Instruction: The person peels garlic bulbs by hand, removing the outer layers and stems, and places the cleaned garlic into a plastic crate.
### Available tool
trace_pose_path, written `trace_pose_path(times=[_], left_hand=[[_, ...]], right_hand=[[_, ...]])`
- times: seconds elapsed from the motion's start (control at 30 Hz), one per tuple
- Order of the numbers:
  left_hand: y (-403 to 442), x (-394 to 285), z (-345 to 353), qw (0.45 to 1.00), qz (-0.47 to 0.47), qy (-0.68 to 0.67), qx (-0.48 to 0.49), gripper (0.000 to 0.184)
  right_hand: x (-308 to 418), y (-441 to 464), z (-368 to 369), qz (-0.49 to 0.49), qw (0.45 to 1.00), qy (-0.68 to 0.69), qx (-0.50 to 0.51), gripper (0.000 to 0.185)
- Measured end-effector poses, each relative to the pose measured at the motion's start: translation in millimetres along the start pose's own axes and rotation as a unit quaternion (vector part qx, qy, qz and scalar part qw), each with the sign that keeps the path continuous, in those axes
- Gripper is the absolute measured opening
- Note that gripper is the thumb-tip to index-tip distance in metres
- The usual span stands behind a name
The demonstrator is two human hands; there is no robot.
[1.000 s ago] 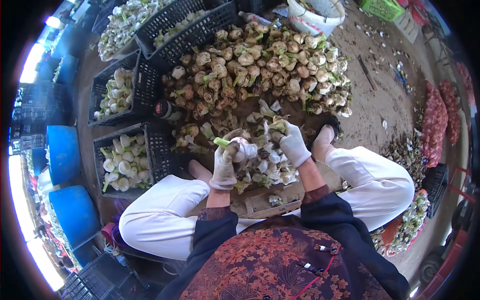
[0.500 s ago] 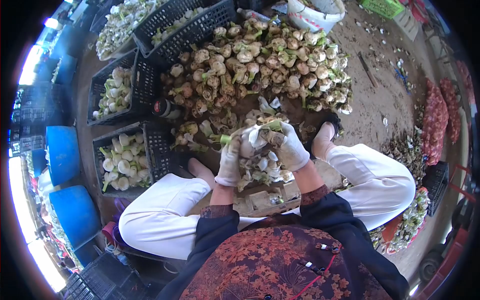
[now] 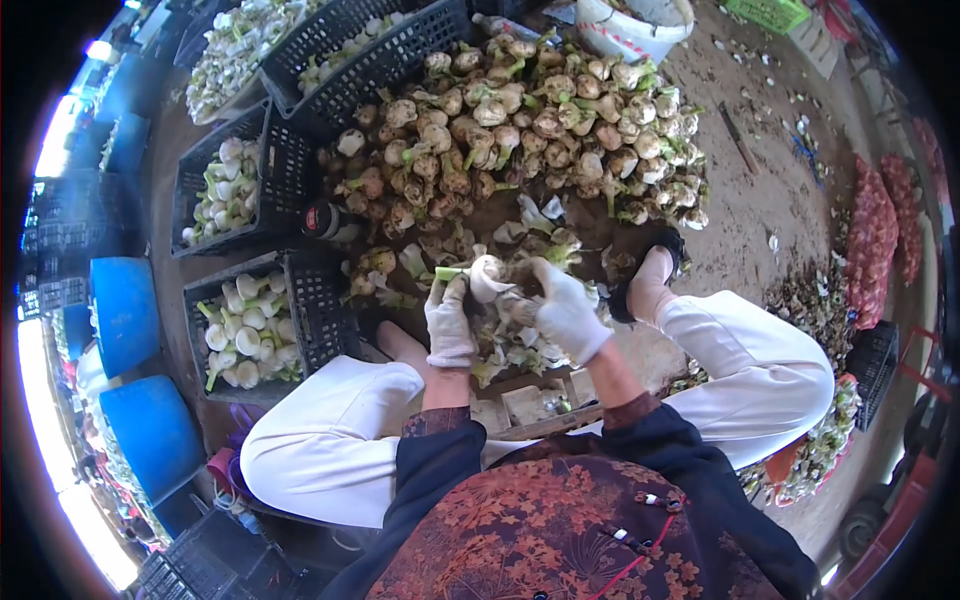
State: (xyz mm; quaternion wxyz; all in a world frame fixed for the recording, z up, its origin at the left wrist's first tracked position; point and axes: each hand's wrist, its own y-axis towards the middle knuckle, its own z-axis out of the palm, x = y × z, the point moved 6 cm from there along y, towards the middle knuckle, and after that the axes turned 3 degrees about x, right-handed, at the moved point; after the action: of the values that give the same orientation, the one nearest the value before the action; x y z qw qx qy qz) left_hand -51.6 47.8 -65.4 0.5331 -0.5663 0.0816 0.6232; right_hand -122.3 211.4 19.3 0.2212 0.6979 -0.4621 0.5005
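Note:
My left hand [image 3: 449,322], in a pale work glove, is closed around the green stem of a garlic bulb [image 3: 487,279]. The bulb's white, peeled side faces right. Close on its right is my right hand [image 3: 568,310], gloved too, with curled fingers by the bulb's root end; what they pinch, if anything, is hidden. Loose garlic skins [image 3: 525,350] lie below both hands, between my feet. Beyond them spreads a big pile of unpeeled garlic [image 3: 530,130] with brown, dirty skins and cut stems.
To the left, black plastic crates [image 3: 318,310] hold peeled white garlic [image 3: 248,325]. A dark-lidded jar [image 3: 328,220] stands by the pile. A white bucket [image 3: 625,35] is behind it, a long blade-like tool [image 3: 738,140] lies right, and red mesh sacks [image 3: 868,225] stand farther right.
Outer skin has come away from the garlic bulb, baring a smooth white side. My right hand has moved slightly down and apart from the bulb; the left still holds the stem.

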Motion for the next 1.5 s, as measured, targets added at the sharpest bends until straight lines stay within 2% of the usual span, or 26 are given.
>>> trace_pose_path(times=[0.07, 0.13, 0.17, 0.2, 0.27, 0.33, 0.4, 0.5, 0.57, 0.63, 0.67, 0.73, 0.8, 0.87, 0.9, 0.93, 0.97, 1.0, 1.03, 1.07, 1.1, 1.2, 1.27, 1.3, 1.4, 1.5], left_hand=[[-2, -5, 4, 0.995, 0.055, 0.081, 0.021, 0.023], [-8, -7, 14, 0.987, -0.015, -0.163, 0.008, 0.018], [-1, 5, 11, 0.966, -0.049, -0.254, -0.005, 0.023], [-1, 6, 3, 0.966, -0.046, -0.256, -0.010, 0.023], [-2, 8, 1, 0.906, -0.128, -0.390, 0.109, 0.032], [7, 6, -5, 0.900, -0.146, -0.391, 0.125, 0.037], [18, -9, 0, 0.932, -0.120, -0.337, 0.061, 0.038], [56, -108, -5, 0.866, 0.005, -0.474, 0.156, 0.032], [42, -193, 4, 0.900, 0.107, -0.402, 0.130, 0.039], [54, -220, -3, 0.899, 0.123, -0.400, 0.128, 0.041], [59, -223, -6, 0.946, 0.152, -0.264, 0.109, 0.041], [65, -199, -8, 0.984, 0.150, -0.085, 0.042, 0.032], [48, -158, 16, 0.988, 0.153, 0.022, -0.014, 0.024], [49, -94, 23, 0.956, 0.179, 0.218, 0.078, 0.026], [43, -61, 30, 0.967, 0.124, 0.197, 0.104, 0.029], [36, -30, 38, 0.974, 0.064, 0.173, 0.133, 0.035], [31, -10, 46, 0.971, 0.072, 0.178, 0.142, 0.041], [27, 4, 52, 0.968, 0.082, 0.181, 0.151, 0.048], [28, 14, 52, 0.924, 0.078, 0.347, 0.143, 0.065], [20, -2, 66, 0.891, 0.209, 0.377, 0.143, 0.076], [23, 6, 66, 0.931, 0.151, 0.288, 0.167, 0.078], [17, 7, 65, 0.970, 0.078, 0.098, 0.210, 0.078], [9, -5, 56, 0.972, 0.069, 0.100, 0.199, 0.076], [7, -10, 49, 0.972, 0.080, 0.120, 0.185, 0.077], [-3, -18, 40, 0.976, 0.090, 0.127, 0.149, 0.076], [-27, -48, 55, 0.862, 0.218, 0.444, 0.114, 0.073]], right_hand=[[15, 5, 13, -0.108, 0.992, -0.053, -0.037, 0.035], [-5, 11, 23, 0.058, 0.966, 0.249, 0.029, 0.020], [-17, 14, 18, 0.112, 0.866, 0.488, -0.011, 0.020], [-28, 14, 15, 0.161, 0.704, 0.690, -0.047, 0.020], [-3, 15, -23, 0.072, 0.743, 0.664, -0.040, 0.026], [-23, 13, -30, 0.113, 0.774, 0.618, -0.079, 0.028], [-77, 19, -36, 0.041, 0.981, 0.153, -0.114, 0.023], [-147, 22, -15, 0.141, 0.989, 0.036, 0.000, 0.017], [-150, 32, -19, 0.124, 0.992, -0.029, 0.018, 0.019], [-147, 60, -52, 0.121, 0.982, 0.070, -0.126, 0.023], [-162, 80, -65, 0.095, 0.966, 0.115, -0.212, 0.027], [-181, 119, -93, 0.168, 0.938, -0.091, -0.290, 0.032], [-199, 164, -96, 0.267, 0.927, -0.191, -0.184, 0.033], [-152, 170, -99, 0.246, 0.930, -0.233, -0.145, 0.033], [-200, 194, -84, 0.098, 0.879, -0.465, -0.045, 0.032], [-262, 201, -76, 0.151, 0.969, -0.179, -0.071, 0.034], [-298, 199, -69, 0.193, 0.969, 0.120, -0.091, 0.037], [-250, 168, -49, 0.343, 0.916, 0.209, 0.003, 0.031], [-187, 129, -30, 0.488, 0.829, 0.258, 0.096, 0.025], [-131, 102, -16, 0.324, 0.782, 0.512, 0.143, 0.029], [-170, 91, 33, 0.279, 0.741, 0.589, 0.162, 0.035], [-74, 40, 41, 0.325, 0.715, 0.615, 0.060, 0.040], [-126, 40, 31, 0.297, 0.812, 0.502, 0.032, 0.035], [-109, 41, 12, 0.259, 0.920, 0.277, 0.096, 0.039], [-80, 36, 1, 0.180, 0.962, 0.157, 0.130, 0.043], [14, 40, -2, 0.012, 0.963, 0.260, 0.073, 0.030]])
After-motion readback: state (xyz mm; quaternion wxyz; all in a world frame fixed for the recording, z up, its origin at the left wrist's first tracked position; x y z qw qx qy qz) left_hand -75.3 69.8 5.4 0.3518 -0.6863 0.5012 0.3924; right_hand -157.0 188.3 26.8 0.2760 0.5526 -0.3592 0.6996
